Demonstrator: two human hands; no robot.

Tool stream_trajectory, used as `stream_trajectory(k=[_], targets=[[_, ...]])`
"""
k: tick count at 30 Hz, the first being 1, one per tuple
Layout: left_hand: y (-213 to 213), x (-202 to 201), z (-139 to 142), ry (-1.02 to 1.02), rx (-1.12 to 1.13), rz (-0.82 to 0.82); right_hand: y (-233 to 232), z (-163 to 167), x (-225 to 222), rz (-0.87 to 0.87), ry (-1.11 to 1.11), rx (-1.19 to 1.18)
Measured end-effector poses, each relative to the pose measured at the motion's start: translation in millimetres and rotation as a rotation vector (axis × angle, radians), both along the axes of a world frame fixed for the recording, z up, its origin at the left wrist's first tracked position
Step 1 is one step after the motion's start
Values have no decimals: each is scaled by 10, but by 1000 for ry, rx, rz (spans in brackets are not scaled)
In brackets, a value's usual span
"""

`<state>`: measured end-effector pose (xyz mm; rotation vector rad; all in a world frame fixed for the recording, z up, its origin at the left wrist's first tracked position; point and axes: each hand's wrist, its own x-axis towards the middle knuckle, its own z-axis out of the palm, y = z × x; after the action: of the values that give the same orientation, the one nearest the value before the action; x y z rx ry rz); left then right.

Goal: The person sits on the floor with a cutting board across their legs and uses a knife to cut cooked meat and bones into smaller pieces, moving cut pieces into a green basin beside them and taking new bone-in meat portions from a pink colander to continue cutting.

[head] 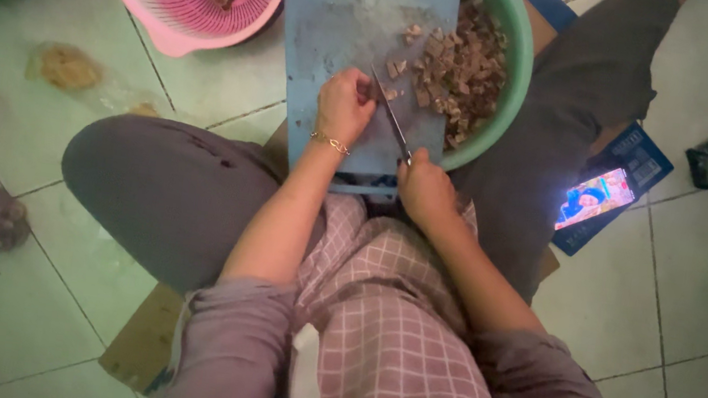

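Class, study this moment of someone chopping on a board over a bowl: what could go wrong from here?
1. The left hand pins a small piece right beside the knife blade; a slip could nick its fingers.
2. The cutting board rests across the green bowl rim and may tip.
3. The lit phone on the floor could distract.

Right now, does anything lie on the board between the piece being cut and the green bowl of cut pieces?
Only a few loose cut pieces on the blue cutting board. Otherwise nothing visible stands between the piece under the left hand and the green bowl.

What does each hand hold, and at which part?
The right hand grips the knife by its handle. The left hand presses a meat piece on the cutting board.
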<state>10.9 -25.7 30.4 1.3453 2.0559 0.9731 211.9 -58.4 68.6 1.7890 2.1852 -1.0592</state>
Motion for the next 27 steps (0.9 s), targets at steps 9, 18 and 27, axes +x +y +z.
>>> stream_trajectory(k=[9, 18, 27], targets=[[26, -25, -21, 89, -68, -62, 0, -213, -66, -34, 33, -79], [-53, -72, -31, 68, 7, -24, 27, -215, 17, 19, -91, -61], [-66, -50, -113, 159, 65, -198, 58, 65, 112, 59, 13, 82]])
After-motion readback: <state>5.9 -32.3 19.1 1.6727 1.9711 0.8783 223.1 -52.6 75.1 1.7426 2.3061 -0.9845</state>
